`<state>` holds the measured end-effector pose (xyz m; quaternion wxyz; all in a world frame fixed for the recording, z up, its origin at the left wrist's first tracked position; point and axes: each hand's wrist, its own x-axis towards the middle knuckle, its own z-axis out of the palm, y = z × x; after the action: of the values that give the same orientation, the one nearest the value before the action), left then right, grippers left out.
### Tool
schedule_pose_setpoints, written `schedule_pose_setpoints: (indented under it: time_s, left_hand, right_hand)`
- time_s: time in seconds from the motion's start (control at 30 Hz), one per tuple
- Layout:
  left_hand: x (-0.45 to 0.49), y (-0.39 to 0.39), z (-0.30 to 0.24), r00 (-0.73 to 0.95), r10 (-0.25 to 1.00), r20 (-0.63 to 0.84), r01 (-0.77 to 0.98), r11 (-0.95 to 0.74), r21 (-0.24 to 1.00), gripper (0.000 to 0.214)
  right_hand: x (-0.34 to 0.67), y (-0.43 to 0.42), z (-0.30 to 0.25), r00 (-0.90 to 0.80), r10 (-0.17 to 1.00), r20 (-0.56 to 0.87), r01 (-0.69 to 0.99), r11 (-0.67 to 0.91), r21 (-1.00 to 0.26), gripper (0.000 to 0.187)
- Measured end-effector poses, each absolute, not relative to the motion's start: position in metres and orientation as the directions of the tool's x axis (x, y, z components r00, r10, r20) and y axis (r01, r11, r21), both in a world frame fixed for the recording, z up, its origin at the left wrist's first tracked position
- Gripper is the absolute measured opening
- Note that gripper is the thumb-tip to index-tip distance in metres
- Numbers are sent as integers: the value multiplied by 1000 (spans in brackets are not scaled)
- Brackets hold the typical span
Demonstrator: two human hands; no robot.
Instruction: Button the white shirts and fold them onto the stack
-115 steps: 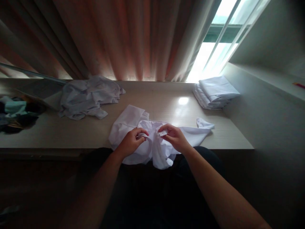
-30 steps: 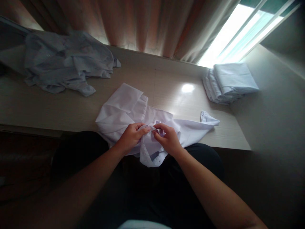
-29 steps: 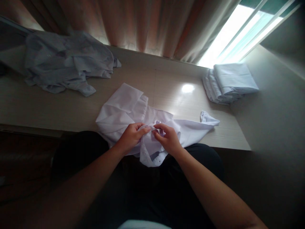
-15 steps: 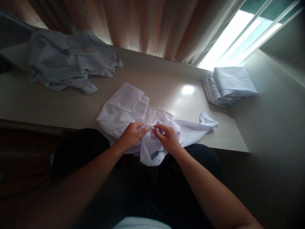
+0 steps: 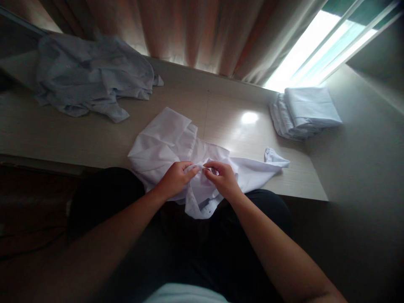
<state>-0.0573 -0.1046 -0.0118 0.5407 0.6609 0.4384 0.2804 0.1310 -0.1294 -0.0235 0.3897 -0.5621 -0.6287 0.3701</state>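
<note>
A white shirt point(image 5: 164, 141) lies rumpled at the near edge of the table, its lower part hanging over that edge between the knees; one sleeve point(image 5: 259, 172) stretches out to the right, and a flap with small dark dots droops below the hands; the left hand point(image 5: 177, 179) is nearly closed, thumb and forefinger pinching a gathered edge of the shirt; the right hand point(image 5: 223, 179) meets it almost tip to tip, pinching the cloth just beside, though whether a button sits between the fingertips I cannot tell; around them is the pale table point(image 5: 303, 181), and on its right, near the wall point(image 5: 356, 143), a neat stack of folded white cloth point(image 5: 311, 107); far left is a loose heap of white clothes point(image 5: 94, 75); as far as the pictures show, the stack looks finished, the shirt is partway, handled but not folded, and the heap looks untouched; beyond the table hang curtains point(image 5: 186, 33) beside a bright window point(image 5: 306, 46)
</note>
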Motion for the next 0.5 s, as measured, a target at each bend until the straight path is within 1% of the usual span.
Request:
schedule_pose_setpoints:
  time_s: [0.17,0.5]
  left_hand:
    - [-57,-106,-12,453,888,-78,289,-64,955,38]
    - [-55,-106,-13,466,881,-78,267,-57,962,36]
  right_hand:
    - [133,-129,-21,-79,996,42,393,70,-917,15]
    - [133,-129,-23,-123,991,58,353,99,-930,13]
